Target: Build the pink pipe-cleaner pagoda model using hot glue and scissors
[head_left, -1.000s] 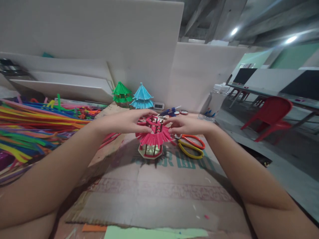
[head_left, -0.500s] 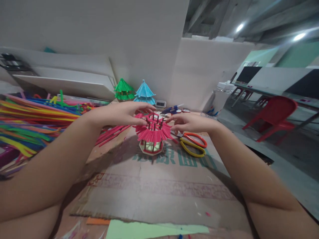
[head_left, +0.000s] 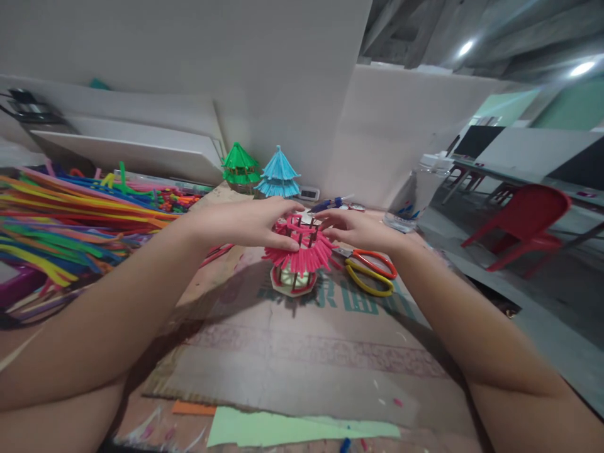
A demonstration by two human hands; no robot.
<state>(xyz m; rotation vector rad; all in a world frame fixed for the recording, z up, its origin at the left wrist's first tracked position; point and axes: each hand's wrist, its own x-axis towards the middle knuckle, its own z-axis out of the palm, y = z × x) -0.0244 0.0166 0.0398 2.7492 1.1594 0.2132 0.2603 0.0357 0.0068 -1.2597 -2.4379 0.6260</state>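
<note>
Partly behind left hand (head_left: 252, 223), pink pavilion (head_left: 309, 258).

Model (head_left: 298, 260): matt, fuzzy-looking fringe; dark, wood-like posts (head_left: 295, 281). Clock positions from model: scissors (head_left: 370, 272), 3 o'clock, metal blades (head_left: 343, 252), smooth, plastic-like grips; jar (head_left: 406, 211), 2 o'clock, clear, glossy; chair (head_left: 526, 220), 3 o'clock, smooth plastic; cardboard (head_left: 292, 352), 6 o'clock, matt, rough-edged.

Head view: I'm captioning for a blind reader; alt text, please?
A left hand and right hand flank an upright pink fringe-roofed model over printed cardboard. Scissors lie at right; a green model and a blue model stand behind.
</note>
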